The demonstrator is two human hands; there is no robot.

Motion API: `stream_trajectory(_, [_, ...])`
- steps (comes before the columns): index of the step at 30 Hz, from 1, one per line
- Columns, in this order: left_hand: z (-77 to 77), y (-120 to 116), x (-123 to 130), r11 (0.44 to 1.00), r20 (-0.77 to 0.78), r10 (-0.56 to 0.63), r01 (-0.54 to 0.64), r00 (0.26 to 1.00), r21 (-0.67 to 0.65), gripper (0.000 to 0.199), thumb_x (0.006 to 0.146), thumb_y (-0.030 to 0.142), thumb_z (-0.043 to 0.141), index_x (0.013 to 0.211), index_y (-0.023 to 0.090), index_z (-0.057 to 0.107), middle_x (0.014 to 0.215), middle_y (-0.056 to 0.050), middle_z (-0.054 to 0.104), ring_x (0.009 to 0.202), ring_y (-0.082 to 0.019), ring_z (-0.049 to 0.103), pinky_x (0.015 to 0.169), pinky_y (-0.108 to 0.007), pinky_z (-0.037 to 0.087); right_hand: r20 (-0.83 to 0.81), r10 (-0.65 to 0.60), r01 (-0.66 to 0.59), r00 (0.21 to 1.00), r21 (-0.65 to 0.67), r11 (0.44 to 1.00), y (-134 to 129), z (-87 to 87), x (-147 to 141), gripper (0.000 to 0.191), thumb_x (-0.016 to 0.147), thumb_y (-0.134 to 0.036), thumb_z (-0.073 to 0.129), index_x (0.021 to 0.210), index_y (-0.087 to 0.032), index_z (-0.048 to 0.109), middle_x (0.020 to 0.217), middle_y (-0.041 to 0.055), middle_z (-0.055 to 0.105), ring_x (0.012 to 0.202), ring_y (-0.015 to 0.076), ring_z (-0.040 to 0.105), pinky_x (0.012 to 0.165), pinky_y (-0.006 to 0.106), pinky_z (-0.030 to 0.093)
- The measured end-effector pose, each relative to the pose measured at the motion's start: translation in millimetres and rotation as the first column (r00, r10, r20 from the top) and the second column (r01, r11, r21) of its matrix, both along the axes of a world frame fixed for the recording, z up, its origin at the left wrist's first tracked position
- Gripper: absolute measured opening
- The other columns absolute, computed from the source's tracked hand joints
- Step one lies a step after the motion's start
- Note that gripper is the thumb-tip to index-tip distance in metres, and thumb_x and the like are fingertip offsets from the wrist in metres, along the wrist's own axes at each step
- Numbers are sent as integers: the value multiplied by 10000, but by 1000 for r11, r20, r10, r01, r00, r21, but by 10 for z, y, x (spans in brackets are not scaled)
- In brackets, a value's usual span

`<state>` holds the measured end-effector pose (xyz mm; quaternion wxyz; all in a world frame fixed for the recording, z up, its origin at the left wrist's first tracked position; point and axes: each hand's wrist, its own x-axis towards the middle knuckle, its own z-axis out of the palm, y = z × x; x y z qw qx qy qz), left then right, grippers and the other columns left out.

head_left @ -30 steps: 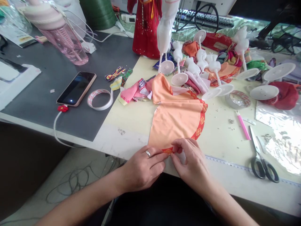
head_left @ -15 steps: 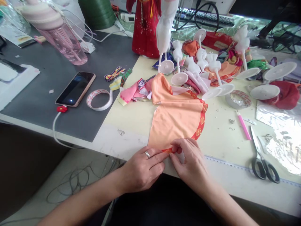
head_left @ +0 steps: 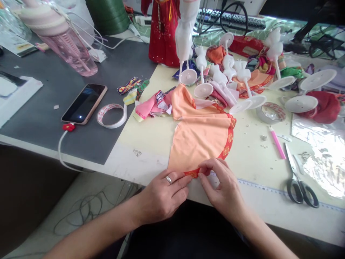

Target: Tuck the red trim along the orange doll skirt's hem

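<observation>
A peach-orange piece of doll clothing (head_left: 199, 140) lies spread on the table, with a red, gold-patterned trim along its curved edge. At its near edge, my left hand (head_left: 167, 194), a ring on one finger, holds the red trim (head_left: 193, 173) down with its fingertips; the thumb is mostly hidden. My right hand (head_left: 222, 181) pinches the same trim between thumb and forefinger, just right of the left fingertips. A measuring tape (head_left: 258, 187) runs along the table edge from beside my right hand.
Black-handled scissors (head_left: 299, 187) and a pink pen-like tool (head_left: 277, 144) lie at right. White doll stands (head_left: 203, 90) and fabric scraps (head_left: 153, 104) crowd the back. At left are a tape roll (head_left: 111, 125), a phone (head_left: 84, 103) and a pink bottle (head_left: 70, 50).
My right hand has slid slightly right along the trim, and more red shows between the hands. My left hand stays nearly in place. The view has shifted a little.
</observation>
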<state>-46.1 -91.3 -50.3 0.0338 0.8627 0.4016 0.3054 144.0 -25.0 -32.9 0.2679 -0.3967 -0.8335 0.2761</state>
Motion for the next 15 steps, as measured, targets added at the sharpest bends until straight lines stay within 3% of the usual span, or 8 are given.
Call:
stream_trajectory(6, [38,6,-10,998,83,9,-4,997,-59,148,827,93,504,926,109,613,1199,-143,630,1020,-222,599,841,-362,541,74,187,-196,980,144,970,-68,-3,145,283,823,-27,475,1039,-193,550,921,67,602,824,191,535,776,391,456])
stream_trajectory(15, [56,23,-11,996,116,1,10,993,-93,155,801,57,516,920,117,596,1177,-147,641,985,-221,609,816,-362,541,97,211,-225,973,172,959,-75,-26,233,254,826,-42,503,1032,-170,579,914,71,615,833,194,542,794,399,465])
